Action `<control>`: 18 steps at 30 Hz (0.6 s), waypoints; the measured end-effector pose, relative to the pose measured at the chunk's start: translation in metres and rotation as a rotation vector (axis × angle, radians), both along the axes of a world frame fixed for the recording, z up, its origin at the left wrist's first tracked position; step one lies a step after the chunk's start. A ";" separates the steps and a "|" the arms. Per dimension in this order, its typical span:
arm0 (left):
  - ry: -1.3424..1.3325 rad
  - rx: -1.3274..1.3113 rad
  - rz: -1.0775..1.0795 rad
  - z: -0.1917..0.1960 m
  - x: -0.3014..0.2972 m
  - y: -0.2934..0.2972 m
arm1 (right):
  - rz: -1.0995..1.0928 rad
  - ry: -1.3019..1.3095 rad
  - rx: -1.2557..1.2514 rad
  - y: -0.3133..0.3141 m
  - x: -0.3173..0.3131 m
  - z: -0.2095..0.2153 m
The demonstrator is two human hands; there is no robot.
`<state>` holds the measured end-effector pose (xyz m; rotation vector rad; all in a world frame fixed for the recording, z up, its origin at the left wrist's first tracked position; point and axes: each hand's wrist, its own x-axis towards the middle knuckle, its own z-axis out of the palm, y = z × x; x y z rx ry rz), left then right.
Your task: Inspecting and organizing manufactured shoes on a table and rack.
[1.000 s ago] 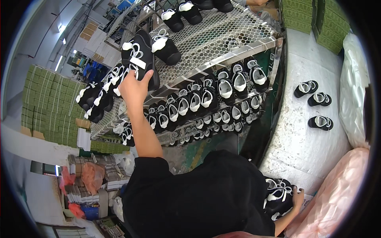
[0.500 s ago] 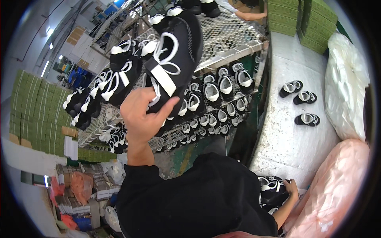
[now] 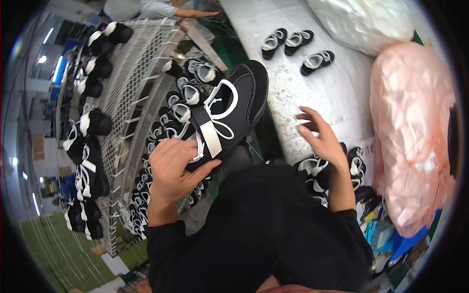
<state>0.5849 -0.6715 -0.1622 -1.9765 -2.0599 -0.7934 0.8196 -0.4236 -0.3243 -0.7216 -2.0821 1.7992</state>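
Note:
My left hand [image 3: 171, 168] is wrapped round the heel end of a black shoe [image 3: 250, 97] with white laces and a white strap. The shoe is raised in front of my body, toe pointing away. Over the white-topped table [image 3: 264, 80] hovers my right hand [image 3: 323, 139], fingers spread, nothing in it. Below and beside that forearm lies a cluster of black shoes [image 3: 312, 168] with white laces, partly hidden by the arm. Farther off on the tabletop sit three small black shoes, one [image 3: 317, 61] a little apart from the other two.
A wire-mesh rack [image 3: 134, 58] on the left carries black-and-white shoes on several levels. A pink plastic bag [image 3: 405, 136] and a whitish one [image 3: 366, 24] line the table's right side. Green boxes [image 3: 53, 249] are stacked lower left. Another person's arm [image 3: 195, 13] shows at the far edge.
My view and body have turned right, toward the table. The left hand still holds the shoe, now away from the rack. My right hand has left the shoe cluster and moved up, opened.

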 end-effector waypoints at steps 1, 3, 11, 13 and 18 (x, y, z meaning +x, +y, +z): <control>-0.030 -0.019 -0.031 -0.003 0.003 0.004 | 0.066 0.114 -0.158 -0.006 -0.006 0.001; -0.071 -0.042 -0.086 -0.014 0.004 0.014 | 0.132 0.308 -0.416 -0.016 -0.021 0.011; -0.280 -0.129 -0.183 -0.042 0.005 0.036 | 0.036 0.596 -0.508 -0.031 -0.054 -0.001; -0.374 -0.107 -0.177 -0.048 0.003 0.039 | 0.020 0.583 -0.592 -0.030 -0.054 -0.004; -0.360 -0.120 -0.177 -0.067 -0.003 0.057 | -0.110 0.623 -0.603 -0.019 -0.053 -0.013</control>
